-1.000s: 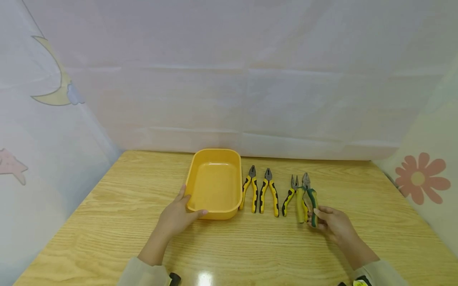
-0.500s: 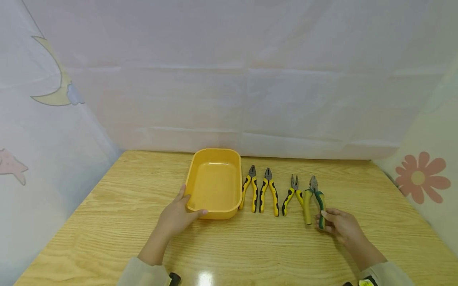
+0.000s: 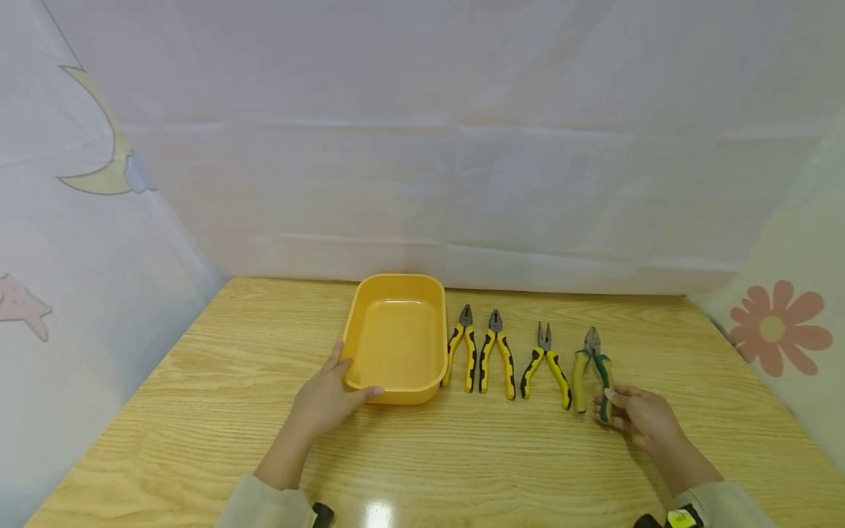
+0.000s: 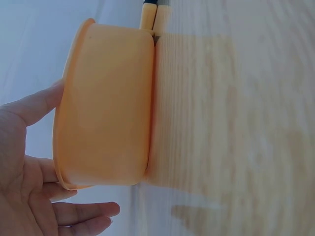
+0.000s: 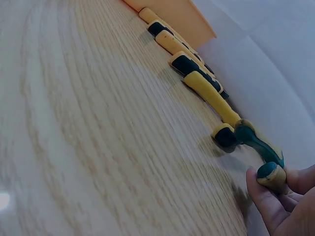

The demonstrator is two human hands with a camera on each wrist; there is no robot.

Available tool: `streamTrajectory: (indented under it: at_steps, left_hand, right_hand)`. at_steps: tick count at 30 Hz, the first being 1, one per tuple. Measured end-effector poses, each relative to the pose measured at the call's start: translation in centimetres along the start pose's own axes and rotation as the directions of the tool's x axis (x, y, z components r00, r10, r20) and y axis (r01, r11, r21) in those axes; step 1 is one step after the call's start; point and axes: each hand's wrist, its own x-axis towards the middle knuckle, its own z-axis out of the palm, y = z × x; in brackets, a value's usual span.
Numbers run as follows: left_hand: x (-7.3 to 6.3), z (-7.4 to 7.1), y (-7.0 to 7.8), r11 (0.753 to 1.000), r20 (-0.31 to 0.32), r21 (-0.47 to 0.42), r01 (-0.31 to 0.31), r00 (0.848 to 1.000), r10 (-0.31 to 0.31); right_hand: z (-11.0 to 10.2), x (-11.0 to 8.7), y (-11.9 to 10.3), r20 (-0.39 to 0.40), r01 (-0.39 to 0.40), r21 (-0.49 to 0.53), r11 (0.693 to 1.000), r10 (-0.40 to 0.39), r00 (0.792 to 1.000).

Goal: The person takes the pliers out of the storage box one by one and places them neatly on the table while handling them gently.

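Observation:
My left hand (image 3: 322, 402) holds the near left corner of a yellow plastic basin (image 3: 422, 398), its thumb over the near rim and the other fingers along the left side. The left wrist view shows the fingers at the basin's rim (image 4: 60, 142). With thumb and fingertips my right hand (image 3: 639, 416) pinches the right handle of green-and-yellow pliers (image 3: 604, 369), whose handles are spread and whose head points away from me. In the right wrist view the pinched handle end (image 5: 272, 177) stands above the wood. Left of them lie needle-nose pliers (image 3: 544, 352) with yellow-and-black handles.
Two combination pliers, one (image 3: 469, 343) beside the basin and another (image 3: 496, 339) to its right, lie heads away on the wooden table (image 3: 462, 469). A pale cloth backdrop (image 3: 422, 183) rises along the table's back edge.
My right hand has drawn the green-and-yellow pliers to the right, off the needle-nose pliers they overlapped, which now show fully. The left hand and basin have stayed put.

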Motion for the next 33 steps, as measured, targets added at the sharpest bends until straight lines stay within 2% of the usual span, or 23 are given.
streamTrajectory:
  at_steps: [7, 13, 20, 27, 33]
  left_hand:
    - [0.1, 0.0, -0.1, 1.000, 0.009, 0.001, 0.008, 1.000, -0.008]
    - [0.0, 0.0, -0.1, 1.000, 0.003, 0.001, 0.001, 1.000, -0.001]
    - [0.0, 0.1, 0.0, 1.000, -0.008, 0.000, -0.008, 1.000, 0.008]
    - [0.0, 0.0, 0.0, 1.000, 0.007, 0.003, -0.005, 1.000, 0.005]
    - [0.0, 0.1, -0.1, 1.000, 0.008, 0.006, -0.001, 1.000, 0.001]
  right_hand:
    - [-0.4, 0.4, 0.3, -0.039, -0.002, -0.010, 1.000, 0.001, 0.999]
    - [-0.7, 0.8, 0.5, -0.042, 0.011, -0.098, 0.995, -0.016, 0.999]
    - [-0.7, 1.0, 0.2, -0.030, 0.040, -0.226, 0.973, -0.048, 0.998]
    - [-0.5, 1.0, -0.4, -0.032, 0.010, -0.224, 0.975, -0.018, 0.999]
    - [-0.7, 1.1, -0.8, -0.029, 0.017, -0.218, 0.976, -0.024, 0.999]
